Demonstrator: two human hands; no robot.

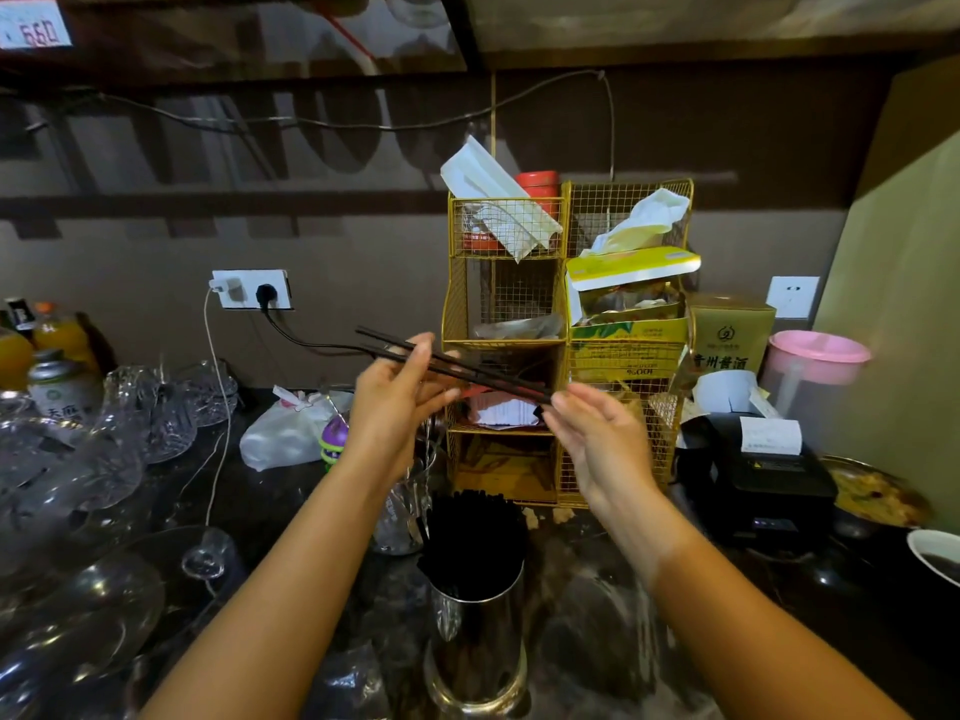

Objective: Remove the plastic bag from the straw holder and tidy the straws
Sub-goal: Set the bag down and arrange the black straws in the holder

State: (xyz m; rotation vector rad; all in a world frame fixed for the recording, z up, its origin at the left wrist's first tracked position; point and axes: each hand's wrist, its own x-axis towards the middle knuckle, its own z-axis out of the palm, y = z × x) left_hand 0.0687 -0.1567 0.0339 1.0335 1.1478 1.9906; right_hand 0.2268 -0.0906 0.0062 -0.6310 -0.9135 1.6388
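A shiny metal straw holder [475, 652] stands on the dark counter in front of me, packed with several black straws [472, 532] standing upright. Above it my left hand [397, 402] is shut on a few loose black straws [483, 374], held nearly level and pointing left to right. My right hand [597, 433] has its fingers extended, with the fingertips touching the right ends of those straws. A crumpled white plastic bag [283, 433] lies on the counter to the left, behind my left forearm.
A gold wire rack [566, 350] with papers and boxes stands right behind my hands. Several glasses [104, 459] crowd the left side. A black receipt printer [758, 475] and a pink-lidded jug [815, 366] sit at the right. A clear glass [410, 501] stands beside the holder.
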